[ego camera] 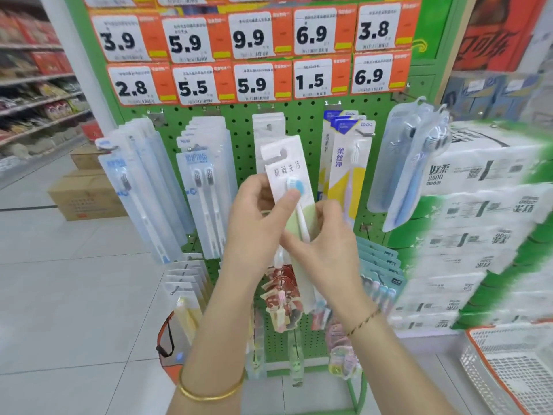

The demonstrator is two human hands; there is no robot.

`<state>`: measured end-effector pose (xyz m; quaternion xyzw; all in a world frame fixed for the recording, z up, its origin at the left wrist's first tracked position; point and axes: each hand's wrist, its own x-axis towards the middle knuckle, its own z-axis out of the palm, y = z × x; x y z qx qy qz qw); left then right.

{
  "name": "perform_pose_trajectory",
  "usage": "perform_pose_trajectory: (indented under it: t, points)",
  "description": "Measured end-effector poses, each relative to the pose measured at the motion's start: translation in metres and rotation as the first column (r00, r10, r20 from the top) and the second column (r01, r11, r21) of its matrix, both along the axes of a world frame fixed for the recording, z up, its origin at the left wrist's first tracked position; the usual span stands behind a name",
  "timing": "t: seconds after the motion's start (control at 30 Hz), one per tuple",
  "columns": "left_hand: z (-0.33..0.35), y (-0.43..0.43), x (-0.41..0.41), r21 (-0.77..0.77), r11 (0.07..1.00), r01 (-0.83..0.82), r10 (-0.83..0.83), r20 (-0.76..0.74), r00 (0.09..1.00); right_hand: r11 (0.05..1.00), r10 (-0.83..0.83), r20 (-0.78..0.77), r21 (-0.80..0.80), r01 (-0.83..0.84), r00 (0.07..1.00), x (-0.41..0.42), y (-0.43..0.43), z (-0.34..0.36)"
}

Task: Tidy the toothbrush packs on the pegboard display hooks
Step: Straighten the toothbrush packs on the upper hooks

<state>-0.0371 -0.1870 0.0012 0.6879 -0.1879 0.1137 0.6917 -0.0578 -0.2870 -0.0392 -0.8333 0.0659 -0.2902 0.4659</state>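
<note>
A white toothbrush pack (285, 172) with a blue-headed brush and a pale green lower part is off its hook, tilted in front of the green pegboard (302, 121). My left hand (257, 223) grips its left edge, with the thumb pressed over the brush head. My right hand (326, 238) pinches the pack's lower right side. Behind it more white packs (267, 124) hang on the middle hook. Other packs hang to the left (206, 175), far left (140, 181), right (344, 163) and far right (410, 163).
Orange and white price tags (251, 55) fill the top of the board. A lower row of hooks carries small packs (185, 280) and teal packs (380, 262). Stacked tissue packs (478, 220) stand to the right, a white basket (514, 363) at the lower right and cardboard boxes (83, 193) on the floor at the left.
</note>
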Motion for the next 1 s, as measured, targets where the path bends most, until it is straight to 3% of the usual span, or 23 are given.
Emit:
perform_pose_trajectory:
  t: [0.23,0.37,0.57,0.63,0.73,0.8,1.0]
  points:
    - [-0.001,0.007,0.018,0.041,0.999,-0.012,0.014,-0.028,1.000,0.996,-0.085,-0.044,-0.042,0.083,0.995,0.012,0.014,-0.004]
    - [-0.004,0.006,0.028,0.074,0.997,-0.036,0.038,-0.022,0.999,0.996,-0.080,-0.061,-0.035,0.078,0.995,0.020,0.016,-0.007]
    - [-0.007,0.009,0.039,0.140,0.987,-0.081,0.077,0.029,0.997,0.988,-0.049,-0.054,-0.149,0.040,0.997,0.024,0.009,-0.009]
    - [-0.006,0.010,0.043,0.189,0.977,-0.094,0.086,0.051,0.995,0.978,-0.088,0.021,-0.186,0.090,0.996,0.026,0.002,-0.003]
    - [-0.006,0.011,0.047,0.251,0.960,-0.122,0.105,0.083,0.991,0.957,-0.109,0.264,-0.233,0.173,0.958,0.036,-0.008,0.024]
    - [-0.007,0.011,0.051,0.290,0.946,-0.147,0.124,0.096,0.988,0.932,-0.088,0.306,-0.311,0.187,0.948,0.051,-0.012,0.052]
    - [-0.008,0.010,0.057,0.351,0.921,-0.169,0.133,0.123,0.983,0.778,-0.133,0.069,-0.610,0.147,0.989,0.121,-0.017,0.127]
